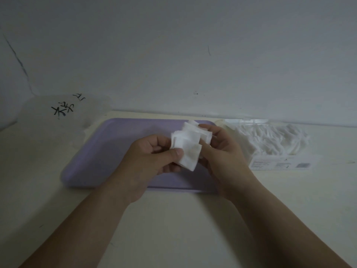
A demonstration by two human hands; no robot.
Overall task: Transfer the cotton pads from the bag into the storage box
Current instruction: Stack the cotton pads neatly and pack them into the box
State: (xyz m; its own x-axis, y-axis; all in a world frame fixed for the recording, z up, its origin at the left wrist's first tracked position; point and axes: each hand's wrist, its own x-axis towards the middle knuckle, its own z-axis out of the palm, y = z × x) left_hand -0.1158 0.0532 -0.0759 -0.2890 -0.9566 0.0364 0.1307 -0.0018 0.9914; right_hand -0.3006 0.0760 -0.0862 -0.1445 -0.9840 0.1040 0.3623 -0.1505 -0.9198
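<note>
A loose stack of square white cotton pads [188, 145] is held above the purple tray [108, 151]. My left hand [154, 157] pinches the front pads, with its thumb on the lowest one. My right hand [222, 149] grips the back of the stack from the right. To the right on the table lies a clear plastic package [270, 142] filled with white cotton swabs, with a label on its near side. I cannot tell which item here is the storage box.
A translucent white plastic item with black handwriting [63, 111] sits at the left against the wall. The cream table [183, 229] reaches toward me, and the white wall stands directly behind the tray.
</note>
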